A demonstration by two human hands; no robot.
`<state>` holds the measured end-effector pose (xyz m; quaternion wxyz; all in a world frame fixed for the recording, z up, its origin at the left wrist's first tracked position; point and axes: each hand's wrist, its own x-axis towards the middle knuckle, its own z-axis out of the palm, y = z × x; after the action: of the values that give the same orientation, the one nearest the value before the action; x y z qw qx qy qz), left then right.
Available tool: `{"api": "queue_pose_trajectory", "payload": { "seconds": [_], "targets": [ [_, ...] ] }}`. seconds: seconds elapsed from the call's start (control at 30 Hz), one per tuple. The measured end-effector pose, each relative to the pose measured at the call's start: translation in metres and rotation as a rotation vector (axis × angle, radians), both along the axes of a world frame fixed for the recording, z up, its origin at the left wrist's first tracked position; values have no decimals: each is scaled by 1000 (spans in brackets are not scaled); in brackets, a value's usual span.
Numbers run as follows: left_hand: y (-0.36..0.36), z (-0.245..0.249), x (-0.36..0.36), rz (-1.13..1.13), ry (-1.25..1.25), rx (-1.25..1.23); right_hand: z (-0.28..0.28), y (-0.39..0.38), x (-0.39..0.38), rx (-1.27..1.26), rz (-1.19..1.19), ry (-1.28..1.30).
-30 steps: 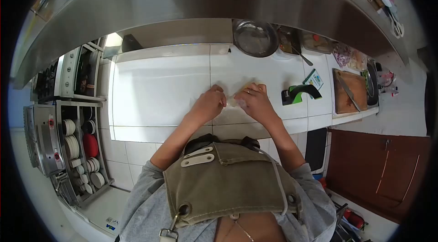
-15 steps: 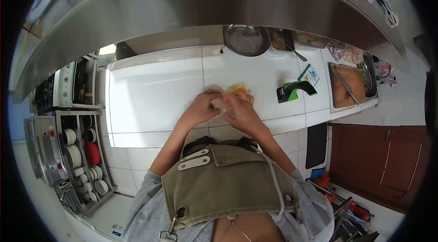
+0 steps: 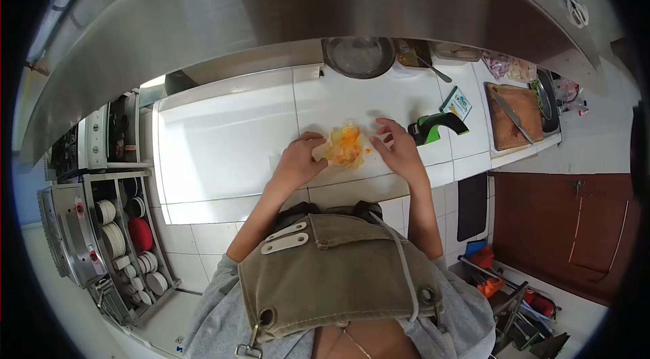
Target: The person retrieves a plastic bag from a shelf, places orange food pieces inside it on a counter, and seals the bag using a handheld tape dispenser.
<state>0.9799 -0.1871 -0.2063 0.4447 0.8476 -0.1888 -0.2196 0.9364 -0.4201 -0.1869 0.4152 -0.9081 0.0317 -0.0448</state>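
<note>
A clear plastic bag with orange and yellow food in it (image 3: pixel 346 148) lies on the white tiled counter (image 3: pixel 223 149). At its left edge is my left hand (image 3: pixel 299 161), with thumb and fingers curved and apart; the fingertips touch or nearly touch the plastic. My right hand (image 3: pixel 401 152) hovers just right of the bag, its fingers spread and nothing in them. Beyond that hand stands a black and green sharpener-like tool (image 3: pixel 437 127).
A small blue-green packet (image 3: pixel 457 103) lies behind the green tool. Farther right, a knife (image 3: pixel 512 117) rests on a wooden cutting board (image 3: pixel 504 137). A metal pan (image 3: pixel 359 58) stands at the back. Overhead, a steel hood (image 3: pixel 305 0) spans the view.
My hands were together over the bag; now my right hand has moved off to the right and its fingers have spread. The bag lies uncovered and flatter on the counter.
</note>
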Motion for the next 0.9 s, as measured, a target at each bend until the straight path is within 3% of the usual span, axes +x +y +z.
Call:
{"api": "queue_pose_trajectory", "payload": {
  "seconds": [0.07, 0.17, 0.27, 0.37, 0.57, 0.7, 0.9],
  "targets": [
    [-4, -5, -3, 17, -80, 14, -25, -12, 5, 240, -60, 311],
    [-5, -9, -5, 14, -94, 24, -57, -17, 12, 364, -37, 303],
    [-4, -7, -7, 28, -72, 14, -52, -21, 19, 504, -4, 389],
    [-4, -15, -7, -14, -146, -4, -36, -14, 32, 473, 67, 479],
    [-4, -11, -7, -29, -103, -12, -57, 0, 49, 328, 32, 436],
    [0, -7, -6, -12, -113, -26, -18, 14, 40, 233, 34, 264],
    [-2, 11, 2, 111, -77, -360, 96, 51, 20, 5, 0, -37]
  ]
}}
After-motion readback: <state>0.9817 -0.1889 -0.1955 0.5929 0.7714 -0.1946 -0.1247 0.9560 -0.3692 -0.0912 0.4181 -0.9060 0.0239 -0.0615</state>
